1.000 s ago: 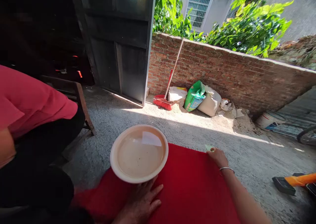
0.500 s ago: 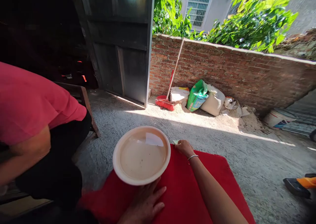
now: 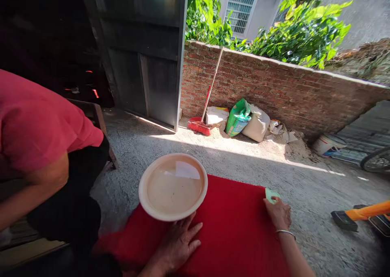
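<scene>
Left hand (image 3: 179, 242) flat on red surface (image 3: 234, 224), fingers spread; tips by the rim of the basin (image 3: 143, 189) just ahead, contact unclear; right hand (image 3: 278, 214), well to the right, pinches a pale green piece (image 3: 269, 195) at the surface's far corner; best, I judge, light even pressure, left palm firm, strokes clear of the basin.

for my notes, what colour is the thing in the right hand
The thing is pale green, seen in the head view.
</scene>
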`<state>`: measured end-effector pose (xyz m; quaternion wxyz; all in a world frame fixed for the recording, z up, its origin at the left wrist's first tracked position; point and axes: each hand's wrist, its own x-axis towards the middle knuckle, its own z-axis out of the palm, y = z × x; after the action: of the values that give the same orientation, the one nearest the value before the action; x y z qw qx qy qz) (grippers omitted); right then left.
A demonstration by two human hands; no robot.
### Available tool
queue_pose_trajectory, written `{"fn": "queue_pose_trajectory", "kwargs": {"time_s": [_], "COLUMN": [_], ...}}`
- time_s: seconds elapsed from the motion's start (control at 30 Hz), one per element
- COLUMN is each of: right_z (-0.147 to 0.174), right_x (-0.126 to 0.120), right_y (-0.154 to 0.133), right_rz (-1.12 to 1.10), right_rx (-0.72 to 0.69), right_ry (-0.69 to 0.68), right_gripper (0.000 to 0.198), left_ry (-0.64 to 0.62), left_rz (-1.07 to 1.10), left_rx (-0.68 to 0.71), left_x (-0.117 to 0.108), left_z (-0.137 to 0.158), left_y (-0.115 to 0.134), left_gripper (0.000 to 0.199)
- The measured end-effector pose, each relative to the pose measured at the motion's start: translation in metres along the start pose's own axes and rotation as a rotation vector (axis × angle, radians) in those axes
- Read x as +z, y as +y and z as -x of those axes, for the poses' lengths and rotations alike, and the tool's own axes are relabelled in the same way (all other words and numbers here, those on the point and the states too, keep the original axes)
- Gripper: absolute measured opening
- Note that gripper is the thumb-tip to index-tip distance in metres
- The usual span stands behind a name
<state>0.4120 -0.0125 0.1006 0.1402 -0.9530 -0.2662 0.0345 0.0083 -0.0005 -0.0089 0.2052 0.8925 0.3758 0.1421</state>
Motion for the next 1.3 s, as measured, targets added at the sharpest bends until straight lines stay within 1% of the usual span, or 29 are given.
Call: {"fn": "queue_pose_trajectory", "kwargs": {"time_s": [0.07,0.1,0.13,0.2,0.3,0.37,0.4,0.47,0.5,0.53,0.57,0.6,0.67,0.7,0.73,0.77,0.8,0.83,0.9,0.97,1.03,1.07,1.1,1.17,1.23,1.3], "right_z": [0.009,0.017,0.027,0.052,0.095,0.116,0.121,0.118,0.110,0.098,0.084,0.070,0.045,0.037,0.034,0.035,0.041,0.052,0.081,0.111,0.130,0.134,0.133,0.119,0.090,0.055], "right_x": [0.011,0.019,0.029,0.049,0.077,0.088,0.089,0.085,0.080,0.073,0.066,0.058,0.046,0.043,0.042,0.044,0.047,0.053,0.067,0.081,0.090,0.092,0.091,0.084,0.070,0.053], "right_y": [-0.006,-0.017,-0.031,-0.066,-0.118,-0.140,-0.145,-0.141,-0.133,-0.122,-0.109,-0.094,-0.068,-0.059,-0.054,-0.053,-0.058,-0.067,-0.094,-0.125,-0.148,-0.154,-0.155,-0.141,-0.110,-0.068], "right_rz": [0.018,0.009,-0.002,-0.032,-0.113,-0.183,-0.217,-0.270,-0.288,-0.297,-0.296,-0.280,-0.211,-0.171,-0.141,-0.121,-0.110,-0.103,-0.098,-0.144,-0.237,-0.281,-0.315,-0.349,-0.359,-0.329], "right_rx": [0.041,0.030,-0.009,-0.105,-0.309,-0.450,-0.509,-0.585,-0.594,-0.569,-0.511,-0.424,-0.197,-0.096,-0.029,0.002,-0.005,-0.045,-0.182,-0.348,-0.486,-0.535,-0.564,-0.576,-0.525,-0.385], "right_ry": [-0.020,-0.046,-0.060,-0.096,-0.175,-0.236,-0.263,-0.292,-0.285,-0.261,-0.222,-0.174,-0.094,-0.074,-0.071,-0.076,-0.083,-0.089,-0.107,-0.152,-0.217,-0.244,-0.261,-0.262,-0.204,-0.096], "right_gripper": [0.057,0.057,0.057,0.055,0.048,0.042,0.039,0.036,0.037,0.041,0.045,0.049,0.055,0.057,0.059,0.059,0.059,0.057,0.052,0.048,0.042,0.039,0.036,0.035,0.041,0.049], "left_ry": [-0.005,-0.011,-0.018,-0.035,-0.080,-0.100,-0.101,-0.088,-0.082,-0.080,-0.080,-0.080,-0.076,-0.071,-0.067,-0.063,-0.059,-0.051,-0.032,-0.026,-0.029,-0.026,-0.018,0.004,0.015,0.017], "left_rz": [0.002,0.005,0.009,0.019,0.026,0.025,0.025,0.028,0.029,0.030,0.033,0.037,0.048,0.053,0.057,0.057,0.054,0.047,0.028,0.003,-0.022,-0.032,-0.042,-0.055,-0.064,-0.064], "left_rx": [0.001,-0.003,-0.010,-0.028,-0.051,-0.055,-0.053,-0.045,-0.043,-0.042,-0.040,-0.039,-0.033,-0.029,-0.026,-0.024,-0.021,-0.018,-0.014,-0.014,-0.018,-0.016,-0.013,-0.001,0.008,0.007], "left_x": [-0.002,-0.004,-0.005,-0.009,-0.015,-0.017,-0.018,-0.019,-0.019,-0.019,-0.019,-0.019,-0.018,-0.017,-0.016,-0.015,-0.014,-0.013,-0.012,-0.012,-0.011,-0.009,-0.008,-0.004,-0.001,0.001], "left_z": [0.000,-0.001,-0.001,-0.002,-0.002,-0.001,-0.001,0.000,0.000,0.000,0.000,0.000,-0.001,-0.001,-0.001,-0.001,-0.001,-0.001,-0.001,0.000,0.001,0.001,0.002,0.003,0.003,0.003], "left_y": [0.002,0.003,0.004,0.006,0.008,0.009,0.010,0.011,0.012,0.013,0.013,0.013,0.013,0.012,0.011,0.011,0.010,0.010,0.009,0.008,0.007,0.005,0.004,0.002,0.000,0.001], "left_gripper": [0.053,0.053,0.052,0.053,0.054,0.055,0.055,0.055,0.055,0.054,0.054,0.054,0.055,0.055,0.055,0.055,0.056,0.056,0.056,0.056,0.056,0.057,0.057,0.058,0.057,0.058]}}
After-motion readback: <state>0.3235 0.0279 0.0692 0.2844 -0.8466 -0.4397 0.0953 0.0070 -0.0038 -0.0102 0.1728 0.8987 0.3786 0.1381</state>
